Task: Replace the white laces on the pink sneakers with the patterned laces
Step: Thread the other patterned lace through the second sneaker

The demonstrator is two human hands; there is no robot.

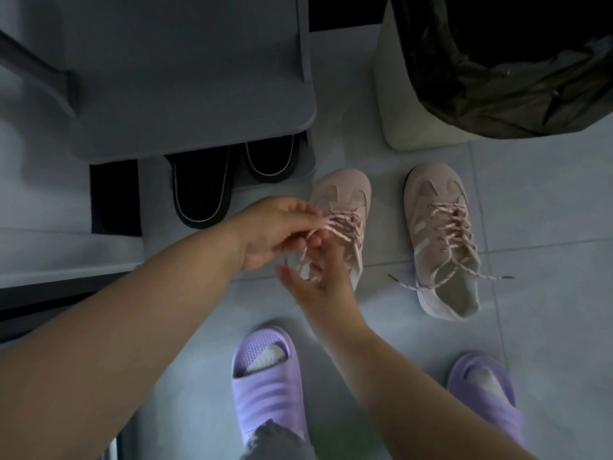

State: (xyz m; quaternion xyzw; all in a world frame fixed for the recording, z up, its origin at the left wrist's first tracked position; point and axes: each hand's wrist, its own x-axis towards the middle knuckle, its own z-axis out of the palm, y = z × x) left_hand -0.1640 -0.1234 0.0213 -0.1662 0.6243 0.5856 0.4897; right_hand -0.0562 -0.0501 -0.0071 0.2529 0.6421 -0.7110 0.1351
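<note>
Two pink sneakers stand on the tiled floor, toes pointing away from me. The left sneaker carries a patterned lace threaded through its eyelets. My left hand pinches a lace end above that shoe's tongue. Just below it, my right hand has its fingers curled round the lace strands near the shoe's opening, which it partly hides. The right sneaker stands apart, laced with a patterned lace whose loose ends trail onto the floor on both sides.
A grey shoe rack stands at the upper left with a black pair of shoes under it. A white bin with a black bag sits upper right. My feet in purple slippers are below.
</note>
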